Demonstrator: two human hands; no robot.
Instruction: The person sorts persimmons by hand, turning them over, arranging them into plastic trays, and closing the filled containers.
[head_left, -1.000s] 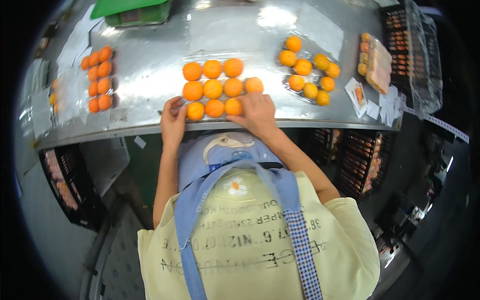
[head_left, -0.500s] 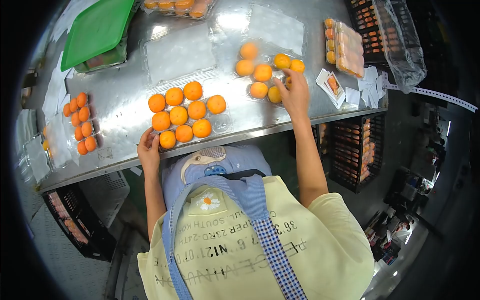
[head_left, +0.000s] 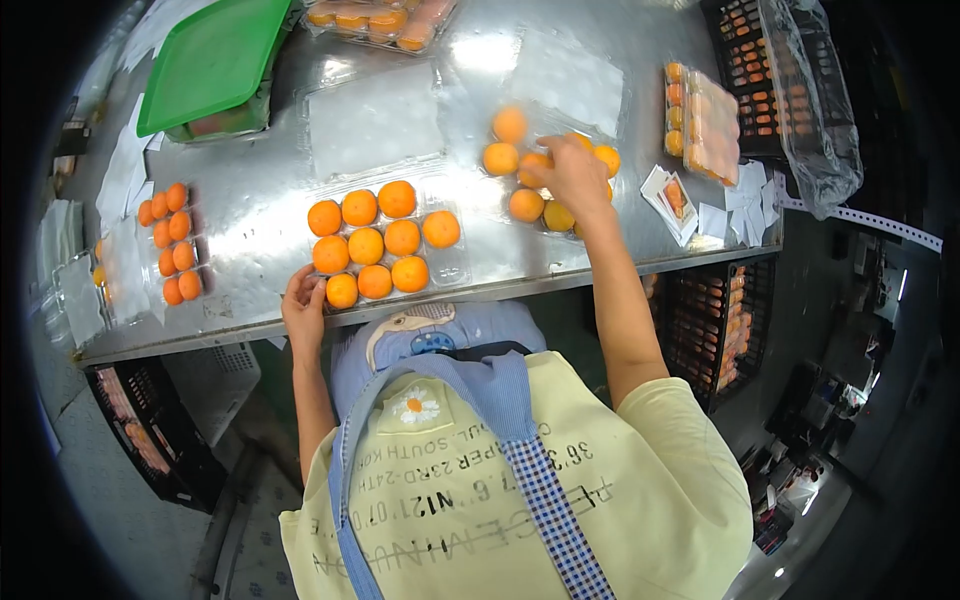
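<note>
Left of centre, a clear plastic clamshell tray holds several oranges in rows, with bare cups at its right side. My left hand is at its near-left corner, thumb and fingers closed on the tray's edge beside an orange. Over a second group of oranges to the right, my right hand reaches with its fingers bent around an orange. That hand covers part of the group. Other oranges there, such as the one at the near left, sit around it.
Flat lids extend behind both trays. A green lid tops a box at the back left. Filled clamshells stand at right, left and back. Paper cards lie near the right edge; black crates stand below.
My right hand has moved left and away from me, from the group's right side to an orange in its middle. My left hand stays at the tray corner. The view has shifted slightly.
</note>
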